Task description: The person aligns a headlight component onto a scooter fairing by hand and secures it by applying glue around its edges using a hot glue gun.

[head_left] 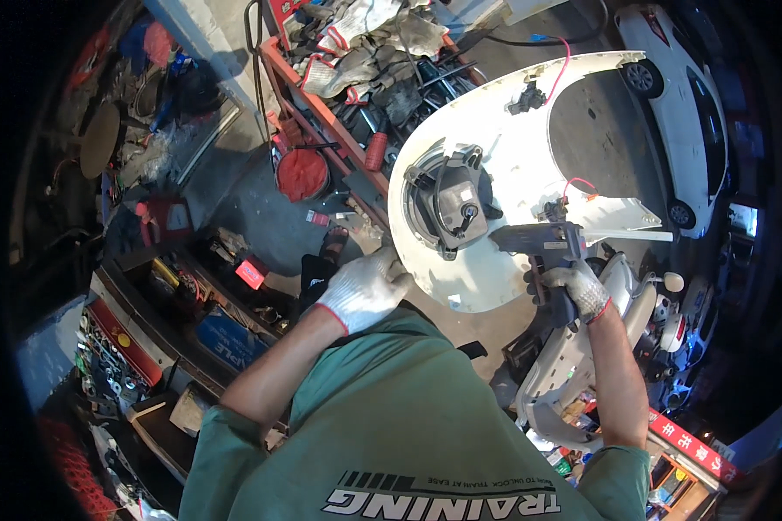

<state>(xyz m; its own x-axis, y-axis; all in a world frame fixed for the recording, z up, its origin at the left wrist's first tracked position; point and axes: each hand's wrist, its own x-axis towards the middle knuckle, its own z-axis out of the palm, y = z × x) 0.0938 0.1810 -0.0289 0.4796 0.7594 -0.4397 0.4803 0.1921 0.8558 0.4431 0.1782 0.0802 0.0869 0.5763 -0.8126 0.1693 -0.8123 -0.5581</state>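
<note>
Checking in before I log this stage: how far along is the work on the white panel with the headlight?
Looks done: the headlight unit already sits in the white panel. In hand: the left hand steadies the panel's edge while the right hand aims a glue gun at its inner face. Left: red wires hang loose, and the panel is off any vehicle.

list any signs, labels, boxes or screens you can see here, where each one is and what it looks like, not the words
Red sign: lower right edge, long slanted strip, red with light characters.
Blue board: on the left workbench beside the person's left arm, flat, blue with pale lettering.
Small red box: on the floor left of the left hand, squarish, red with a light face.
Red-and-white label: on the floor below the round red container, small and flat.
No lit screens show.
</note>
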